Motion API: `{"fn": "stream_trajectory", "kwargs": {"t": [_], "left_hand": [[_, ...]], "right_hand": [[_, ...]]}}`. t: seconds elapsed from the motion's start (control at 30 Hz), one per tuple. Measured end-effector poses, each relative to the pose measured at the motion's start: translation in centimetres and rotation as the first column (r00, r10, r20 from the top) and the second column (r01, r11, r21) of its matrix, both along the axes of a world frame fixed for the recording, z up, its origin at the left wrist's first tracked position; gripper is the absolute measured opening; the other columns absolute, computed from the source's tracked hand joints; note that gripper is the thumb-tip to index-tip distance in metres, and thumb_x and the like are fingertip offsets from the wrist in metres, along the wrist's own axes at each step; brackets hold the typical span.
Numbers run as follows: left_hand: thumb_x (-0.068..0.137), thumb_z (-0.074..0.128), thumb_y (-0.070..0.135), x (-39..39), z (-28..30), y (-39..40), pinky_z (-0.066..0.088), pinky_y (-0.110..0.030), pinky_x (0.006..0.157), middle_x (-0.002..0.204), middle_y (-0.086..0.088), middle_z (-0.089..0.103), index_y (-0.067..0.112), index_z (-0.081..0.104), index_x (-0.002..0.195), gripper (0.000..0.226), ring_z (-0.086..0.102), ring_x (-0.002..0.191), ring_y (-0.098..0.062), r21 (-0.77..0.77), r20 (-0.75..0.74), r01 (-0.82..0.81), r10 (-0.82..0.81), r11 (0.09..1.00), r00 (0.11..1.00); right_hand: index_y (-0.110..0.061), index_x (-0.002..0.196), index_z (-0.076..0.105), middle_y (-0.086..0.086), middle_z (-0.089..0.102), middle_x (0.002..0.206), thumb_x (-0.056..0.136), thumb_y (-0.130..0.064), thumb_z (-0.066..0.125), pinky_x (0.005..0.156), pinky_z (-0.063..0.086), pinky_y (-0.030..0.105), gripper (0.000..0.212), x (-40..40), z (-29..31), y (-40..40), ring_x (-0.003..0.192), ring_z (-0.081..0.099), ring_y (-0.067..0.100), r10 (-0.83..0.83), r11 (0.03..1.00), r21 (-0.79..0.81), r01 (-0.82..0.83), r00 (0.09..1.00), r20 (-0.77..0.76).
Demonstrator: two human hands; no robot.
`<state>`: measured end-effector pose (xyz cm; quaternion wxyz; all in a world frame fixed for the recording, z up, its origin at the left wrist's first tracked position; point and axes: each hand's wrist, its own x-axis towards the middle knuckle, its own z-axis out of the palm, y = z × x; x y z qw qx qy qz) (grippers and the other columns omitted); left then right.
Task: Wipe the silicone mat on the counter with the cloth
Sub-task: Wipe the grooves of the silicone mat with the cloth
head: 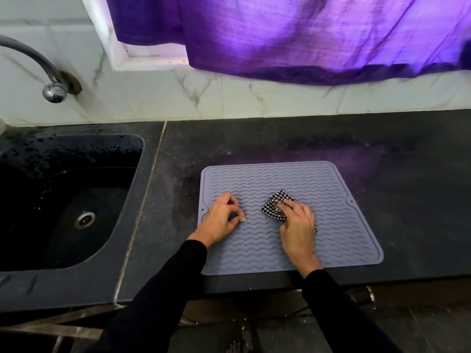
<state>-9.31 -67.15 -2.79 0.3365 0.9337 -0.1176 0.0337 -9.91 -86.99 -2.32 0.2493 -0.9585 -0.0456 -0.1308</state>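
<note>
A grey-blue silicone mat [331, 189] with wavy ridges lies flat on the dark counter, near its front edge. My right hand [299, 222] presses a crumpled black-and-white checked cloth [274, 203] onto the middle of the mat, fingers over the cloth's near side. My left hand [224, 219] rests on the mat's left part, fingers curled with the tips touching the surface and nothing in it. Both arms wear black sleeves.
A dark wet sink [63, 200] with a metal drain sits to the left, a curved tap [51, 90] above it. A purple curtain [305, 34] hangs over the marble-tiled wall behind. Bare dark counter [407, 174] stretches to the right of the mat.
</note>
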Motion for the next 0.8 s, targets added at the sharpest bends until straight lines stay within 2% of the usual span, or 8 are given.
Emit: {"fn": "stream_trajectory", "kwargs": {"t": [0.13, 0.33, 0.43, 0.53, 0.63, 0.7, 0.73, 0.8], "left_hand": [[0.085, 0.059, 0.011, -0.7, -0.4, -0.7, 0.041, -0.025, 0.086, 0.099, -0.003, 0.047, 0.008, 0.062, 0.078, 0.008, 0.047, 0.093, -0.015, 0.066, 0.106, -0.006, -0.001, 0.998, 0.994], [0.091, 0.043, 0.001, -1.5, 0.0, -1.2, 0.036, -0.012, 0.089, 0.109, -0.004, 0.035, 0.002, 0.05, 0.092, 0.008, 0.044, 0.096, -0.012, -0.111, 0.081, -0.148, 0.158, 0.983, 0.984], [0.089, 0.037, -0.001, -2.0, 0.6, 0.0, 0.041, -0.029, 0.089, 0.11, -0.004, 0.033, 0.007, 0.042, 0.091, 0.01, 0.044, 0.095, -0.017, -0.144, 0.151, -0.272, 0.293, 0.951, 0.944], [0.095, 0.034, 0.013, -2.8, 0.9, 2.0, 0.044, -0.044, 0.082, 0.112, -0.015, 0.039, 0.003, 0.046, 0.095, 0.016, 0.05, 0.086, -0.027, -0.206, 0.192, -0.492, 0.528, 0.846, 0.827], [0.098, 0.038, 0.022, -4.1, 0.9, 4.7, 0.041, -0.048, 0.086, 0.108, -0.018, 0.046, -0.001, 0.056, 0.091, 0.03, 0.053, 0.086, -0.034, -0.236, 0.149, -0.777, 0.812, 0.584, 0.564], [0.094, 0.048, 0.023, -4.8, 0.9, 5.8, 0.041, -0.053, 0.09, 0.115, -0.018, 0.046, 0.002, 0.058, 0.093, 0.023, 0.053, 0.096, -0.036, -0.266, 0.139, -0.836, 0.878, 0.479, 0.459], [0.092, 0.053, 0.023, -4.9, 0.8, 5.9, 0.04, -0.055, 0.091, 0.124, -0.018, 0.043, 0.006, 0.057, 0.102, 0.02, 0.051, 0.106, -0.037, -0.25, 0.139, -0.817, 0.855, 0.519, 0.5], [0.091, 0.053, 0.027, -4.8, 0.5, 5.1, 0.035, -0.055, 0.098, 0.144, -0.015, 0.033, 0.018, 0.049, 0.128, 0.039, 0.037, 0.13, -0.032, -0.058, 0.142, -0.678, 0.679, 0.732, 0.721]], "right_hand": [[-0.01, 0.117, 0.064, 0.007, 0.063, 0.12, 0.068, 0.009, 0.065, 0.102, 0.034, 0.04, 0.053, 0.0, -0.1, -0.1, 0.115, 0.051, 0.027, 0.003, 1.0, -0.004, -0.003, 1.0, 0.007], [-0.012, 0.12, 0.063, 0.004, 0.061, 0.122, 0.073, 0.006, 0.062, 0.102, 0.032, 0.035, 0.05, 0.1, 0.2, -0.2, 0.115, 0.049, 0.023, 0.011, 1.0, -0.009, -0.011, 1.0, -0.01], [-0.012, 0.115, 0.066, 0.005, 0.063, 0.119, 0.076, 0.008, 0.054, 0.101, 0.034, 0.03, 0.046, 0.9, 1.2, -0.4, 0.113, 0.051, 0.021, -0.018, 0.991, 0.128, 0.027, 0.997, -0.068], [-0.014, 0.107, 0.07, 0.009, 0.068, 0.109, 0.078, 0.009, 0.044, 0.08, 0.047, 0.027, 0.045, 2.2, 3.3, -0.7, 0.091, 0.061, 0.022, -0.146, 0.852, 0.465, 0.241, 0.962, -0.232], [-0.015, 0.111, 0.068, 0.005, 0.068, 0.103, 0.082, 0.01, 0.038, 0.049, 0.04, 0.011, 0.049, 2.7, 4.2, -0.1, 0.064, 0.053, 0.011, -0.113, 0.739, 0.596, 0.314, 0.93, -0.35], [-0.015, 0.112, 0.068, 0.005, 0.067, 0.112, 0.079, 0.014, 0.04, 0.057, 0.041, -0.001, 0.052, 1.8, 4.6, 1.3, 0.078, 0.057, 0.012, -0.013, 0.801, 0.574, 0.169, 0.964, -0.266], [-0.016, 0.112, 0.068, 0.004, 0.065, 0.116, 0.077, 0.015, 0.042, 0.073, 0.044, 0.001, 0.053, 1.2, 4.5, 2.1, 0.09, 0.059, 0.013, 0.068, 0.843, 0.536, 0.049, 0.978, -0.196], [-0.021, 0.115, 0.066, -0.001, 0.061, 0.125, 0.075, 0.016, 0.046, 0.106, 0.036, 0.023, 0.059, 0.2, 3.7, 3.8, 0.113, 0.054, 0.017, 0.278, 0.899, 0.382, -0.213, 0.952, -0.124]]}}
